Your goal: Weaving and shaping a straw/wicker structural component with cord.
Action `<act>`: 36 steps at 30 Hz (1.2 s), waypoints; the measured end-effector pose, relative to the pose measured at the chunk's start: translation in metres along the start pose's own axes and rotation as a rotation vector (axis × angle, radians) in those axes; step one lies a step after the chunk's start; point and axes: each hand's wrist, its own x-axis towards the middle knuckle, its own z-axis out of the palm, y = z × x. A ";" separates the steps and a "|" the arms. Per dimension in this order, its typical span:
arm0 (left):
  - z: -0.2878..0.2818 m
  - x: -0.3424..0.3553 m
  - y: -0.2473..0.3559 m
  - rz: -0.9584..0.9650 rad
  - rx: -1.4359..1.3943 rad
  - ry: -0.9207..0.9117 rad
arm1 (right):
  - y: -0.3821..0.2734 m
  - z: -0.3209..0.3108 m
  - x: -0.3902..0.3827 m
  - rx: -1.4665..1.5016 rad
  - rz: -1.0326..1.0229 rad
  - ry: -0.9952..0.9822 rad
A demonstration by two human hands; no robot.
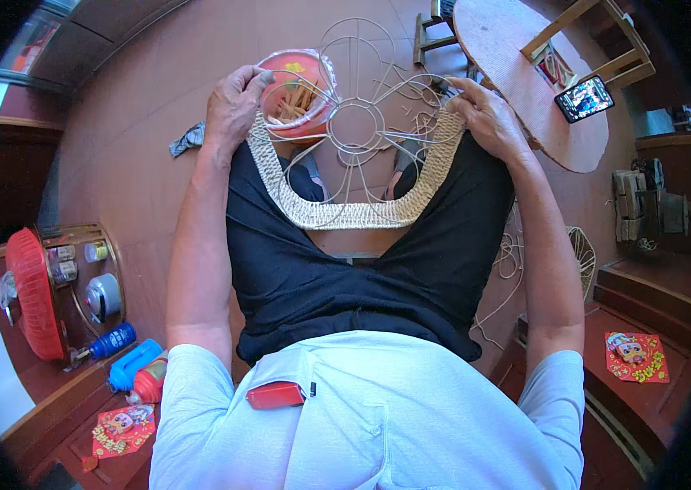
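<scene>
Flower-shaped wire frame with a woven straw-coloured rim (353, 216) spanning over black trousers (280, 273), left hand (233, 106) clamping its left side, right hand (488, 116) clamping its right, pinkish-red basin (313, 73) holding tan strips just beyond, lit phone (584, 99) standing at the pale table's (500, 41) edge

left hand (233, 110): fingers (257, 77) pinched | right hand (488, 118): fingers bent, apparently gripping | forearms (201, 237) stretched forward, well apart
</scene>
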 end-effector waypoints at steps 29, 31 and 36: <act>-0.113 -0.105 0.120 0.509 -0.209 0.522 | -0.128 -0.081 -0.079 0.032 -0.438 0.561; -0.111 -0.108 0.124 0.495 -0.217 0.591 | -0.128 -0.078 -0.080 -0.002 -0.458 0.603; -0.092 -0.125 0.134 0.534 -0.198 0.622 | -0.106 -0.056 -0.085 0.037 -0.361 0.644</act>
